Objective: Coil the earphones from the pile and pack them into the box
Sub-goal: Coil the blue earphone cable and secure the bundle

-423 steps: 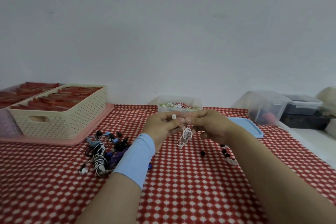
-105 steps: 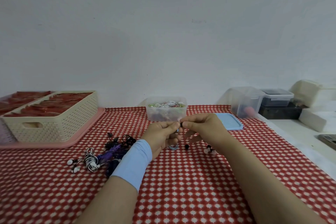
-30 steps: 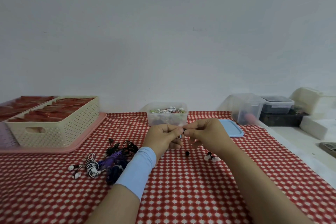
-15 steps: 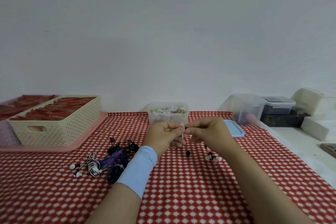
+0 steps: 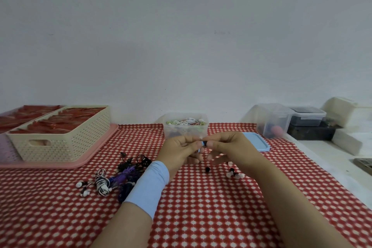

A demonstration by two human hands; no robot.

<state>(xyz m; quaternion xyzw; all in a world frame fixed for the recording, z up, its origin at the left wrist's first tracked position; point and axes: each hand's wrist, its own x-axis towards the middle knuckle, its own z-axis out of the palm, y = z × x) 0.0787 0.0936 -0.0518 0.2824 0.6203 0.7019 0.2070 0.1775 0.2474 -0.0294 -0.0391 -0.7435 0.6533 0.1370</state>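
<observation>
No brand, label or writing can be read anywhere in this view. Two bare forearms reach forward over a bench covered in a red-and-white checked cloth (image 5: 201, 207), and the hands meet in mid-air at the centre. The left hand (image 5: 179, 151), with a pale blue wristband (image 5: 149, 185) below it, is closed, thumb and fingers pinched together. The right hand (image 5: 227, 147) is also closed, its thumb and forefinger pinching a small blue earphone piece (image 5: 203, 143) right where the two hands touch; its remaining fingers curl loosely beneath. Whatever cord the hands hold is hidden behind the fingers and cannot be made out. Just beyond the hands stands the clear plastic box (image 5: 185, 129), open, with coiled earphones showing at its top. To the left of the left hand, near the wristband, lies the pile of tangled earphones (image 5: 120, 175), black, purple and white, partly hidden by the forearm. Below the right hand lie a few loose earbuds (image 5: 233, 174). A light blue lid (image 5: 257, 143) lies just beyond the right hand, partly covered by it.
</observation>
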